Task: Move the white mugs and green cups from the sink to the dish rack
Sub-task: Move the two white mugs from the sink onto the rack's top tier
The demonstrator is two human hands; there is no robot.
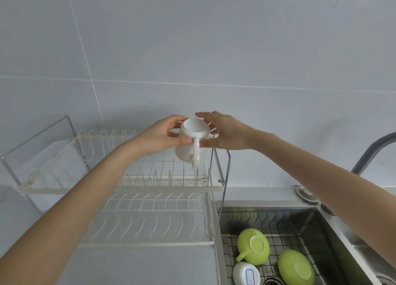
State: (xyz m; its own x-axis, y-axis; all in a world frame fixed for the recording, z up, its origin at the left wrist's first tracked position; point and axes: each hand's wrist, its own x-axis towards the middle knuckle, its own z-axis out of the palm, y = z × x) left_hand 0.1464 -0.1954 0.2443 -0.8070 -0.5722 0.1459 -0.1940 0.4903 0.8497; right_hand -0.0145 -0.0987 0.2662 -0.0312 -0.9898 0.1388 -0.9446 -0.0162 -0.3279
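A white mug [188,141] hangs upside down over the right end of the upper tier of the white two-tier dish rack [120,189], its handle facing me. My left hand [159,136] grips it from the left, thumb near the handle. On the mug's right side, my right hand [222,130] has its fingers spread, and the thumb touches by the handle. In the steel sink [334,227] lie two green cups [254,246] [296,267] and another white mug [246,274], all bottom up on a wire grid.
A dark faucet [372,149] arches over the sink at the right. The rack stands on a grey counter [139,265] against a grey tiled wall. The rack's lower tier [150,222] holds nothing.
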